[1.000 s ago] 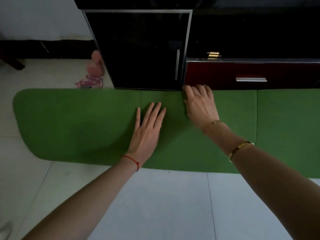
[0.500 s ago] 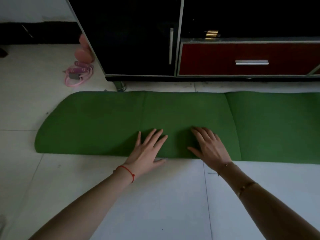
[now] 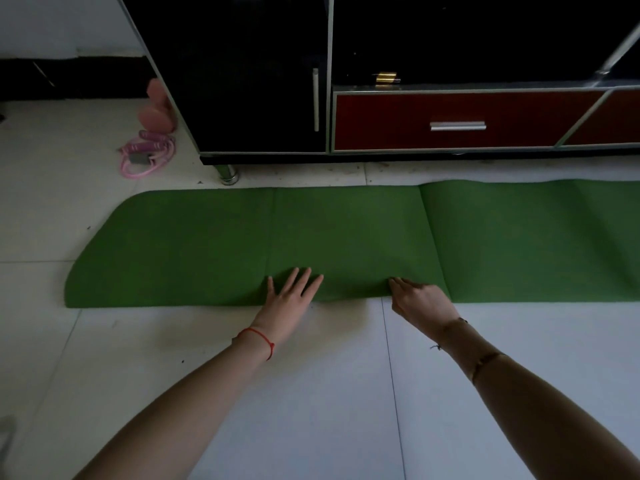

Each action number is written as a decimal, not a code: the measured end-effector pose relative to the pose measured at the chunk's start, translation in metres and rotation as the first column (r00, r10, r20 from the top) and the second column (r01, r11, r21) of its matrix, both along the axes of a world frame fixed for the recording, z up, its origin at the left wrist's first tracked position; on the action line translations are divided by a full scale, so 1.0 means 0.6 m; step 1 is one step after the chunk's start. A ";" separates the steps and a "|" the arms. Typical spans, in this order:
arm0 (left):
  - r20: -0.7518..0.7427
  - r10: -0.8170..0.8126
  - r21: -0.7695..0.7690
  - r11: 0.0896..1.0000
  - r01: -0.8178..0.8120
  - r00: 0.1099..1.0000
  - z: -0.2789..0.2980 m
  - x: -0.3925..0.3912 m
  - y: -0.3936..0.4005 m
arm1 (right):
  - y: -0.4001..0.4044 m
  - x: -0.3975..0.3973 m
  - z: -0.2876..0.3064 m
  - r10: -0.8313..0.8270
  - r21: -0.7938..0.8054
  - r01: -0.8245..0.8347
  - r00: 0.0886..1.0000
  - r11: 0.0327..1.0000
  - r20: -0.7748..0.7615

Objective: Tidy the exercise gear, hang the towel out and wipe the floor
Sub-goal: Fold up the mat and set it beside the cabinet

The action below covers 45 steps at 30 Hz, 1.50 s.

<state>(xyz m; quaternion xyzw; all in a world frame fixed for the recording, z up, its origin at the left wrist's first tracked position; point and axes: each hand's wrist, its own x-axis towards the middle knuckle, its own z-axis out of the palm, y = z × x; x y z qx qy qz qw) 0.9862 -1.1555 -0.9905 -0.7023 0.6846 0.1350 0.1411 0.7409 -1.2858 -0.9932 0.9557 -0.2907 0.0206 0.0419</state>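
Both hands, left hand point(image 3: 289, 297) flat and right hand point(image 3: 420, 301) curled, had drawn back from the far side to the near edge of the green mat point(image 3: 194, 247), seemingly ready for folding it.

No text, label, brand, number or sign can be read anywhere in the head view.

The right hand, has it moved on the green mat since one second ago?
Yes. The right hand came from the mat's far edge to its near edge.
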 end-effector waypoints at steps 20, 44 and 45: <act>-0.091 -0.047 0.046 0.998 0.052 0.995 0.000 -0.046 0.233 | 0.191 -0.047 0.006 -0.031 0.156 0.011 0.992 0.988 0.124; -0.680 0.127 0.583 -0.505 -0.637 -0.722 -0.008 0.138 0.330 | 0.265 0.336 -0.002 0.303 0.385 -0.229 0.942 0.894 -0.143; -0.676 0.088 0.610 -0.490 -0.623 -0.731 -0.008 0.143 0.331 | 0.261 0.337 -0.002 0.308 0.380 -0.234 0.940 0.895 -0.148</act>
